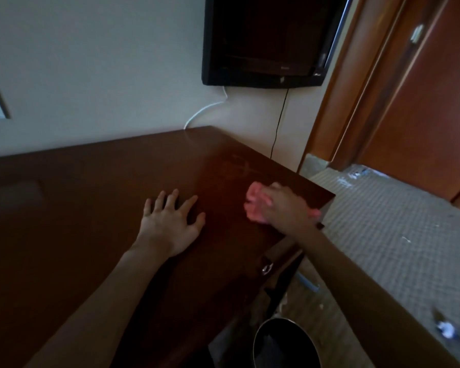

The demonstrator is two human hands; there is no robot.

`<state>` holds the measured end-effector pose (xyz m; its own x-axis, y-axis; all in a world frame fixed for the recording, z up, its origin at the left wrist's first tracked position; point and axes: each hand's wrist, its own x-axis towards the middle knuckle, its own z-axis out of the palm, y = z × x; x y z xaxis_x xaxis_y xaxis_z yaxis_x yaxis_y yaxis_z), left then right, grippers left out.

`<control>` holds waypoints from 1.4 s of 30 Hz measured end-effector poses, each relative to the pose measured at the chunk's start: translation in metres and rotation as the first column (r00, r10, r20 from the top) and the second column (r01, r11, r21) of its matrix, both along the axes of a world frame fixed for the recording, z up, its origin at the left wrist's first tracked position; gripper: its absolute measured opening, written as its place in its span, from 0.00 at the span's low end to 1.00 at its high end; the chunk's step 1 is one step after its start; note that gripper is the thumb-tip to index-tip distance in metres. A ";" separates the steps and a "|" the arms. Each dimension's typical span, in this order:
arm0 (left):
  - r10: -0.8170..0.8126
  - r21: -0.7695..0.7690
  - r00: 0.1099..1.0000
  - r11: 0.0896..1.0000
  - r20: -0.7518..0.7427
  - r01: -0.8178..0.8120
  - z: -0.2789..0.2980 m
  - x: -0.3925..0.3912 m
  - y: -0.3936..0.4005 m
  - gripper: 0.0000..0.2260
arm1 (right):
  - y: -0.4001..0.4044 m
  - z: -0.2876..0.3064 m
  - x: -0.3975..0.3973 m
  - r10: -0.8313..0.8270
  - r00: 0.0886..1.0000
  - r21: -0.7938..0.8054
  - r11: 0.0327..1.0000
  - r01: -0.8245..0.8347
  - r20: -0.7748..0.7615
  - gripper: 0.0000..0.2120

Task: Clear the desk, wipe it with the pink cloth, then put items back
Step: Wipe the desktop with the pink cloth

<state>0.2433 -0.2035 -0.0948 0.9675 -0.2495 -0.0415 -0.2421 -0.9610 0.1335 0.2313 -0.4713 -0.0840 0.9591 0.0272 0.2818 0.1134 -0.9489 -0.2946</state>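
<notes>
The dark brown desk [77, 187] runs from the left edge to a corner at the right. My left hand [171, 221] lies flat on its top with the fingers spread. Close to the desk's right edge, my right hand [284, 205] presses down on the bunched pink cloth [254, 203], fingers over it; the hand is blurred. Faint smear marks show on the wood just beyond the cloth. No loose items appear on the desktop.
A black television [266, 41] hangs on the wall above the desk's far corner, with a white and a black cable dropping behind it. A round dark bin [284, 343] stands on the floor below the desk. A grey checked bed [383, 235] lies at right, before a wooden door [422, 102].
</notes>
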 end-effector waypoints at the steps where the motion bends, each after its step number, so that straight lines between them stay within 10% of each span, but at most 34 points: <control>1: -0.005 0.005 1.000 1.000 -0.003 0.005 0.001 0.000 0.000 0.31 | -0.009 0.003 0.012 -0.086 0.996 0.007 0.996 0.086 0.003 0.28; 5: -0.016 0.014 0.999 1.000 -0.029 0.017 0.003 0.001 -0.001 0.31 | -0.007 -0.001 0.025 -0.145 0.989 -0.024 0.989 0.144 -0.036 0.31; 12: -0.017 0.029 1.000 0.999 -0.011 0.018 -0.002 0.002 -0.001 0.31 | -0.026 -0.019 -0.032 0.226 0.974 -0.056 0.973 -0.225 0.010 0.18; 19: -0.014 0.061 1.000 0.998 -0.010 0.014 0.003 -0.001 -0.002 0.31 | -0.081 0.002 0.031 -0.276 0.961 -0.071 0.959 0.273 -0.024 0.24; 22: -0.008 0.062 1.000 0.998 -0.013 0.009 0.002 -0.001 -0.003 0.31 | -0.055 0.007 0.030 -0.252 0.965 -0.072 0.966 0.247 -0.073 0.34; 27: -0.025 0.095 1.000 0.995 -0.014 0.027 -0.002 0.003 -0.003 0.31 | -0.042 -0.014 0.006 0.035 0.999 -0.087 0.996 -0.036 -0.017 0.21; 34: -0.026 0.132 0.999 0.991 -0.022 0.029 0.002 0.001 -0.002 0.32 | -0.091 -0.013 0.094 -0.294 0.954 -0.092 0.953 0.288 -0.054 0.34; 38: -0.023 0.132 0.999 0.991 -0.034 0.027 0.001 0.001 -0.003 0.32 | -0.019 -0.001 0.028 0.021 0.999 -0.086 0.996 -0.024 -0.036 0.16; 42: -0.028 0.151 0.999 0.988 -0.035 0.033 0.000 0.002 -0.004 0.32 | -0.058 -0.005 0.001 0.065 0.998 -0.090 0.994 -0.067 -0.022 0.22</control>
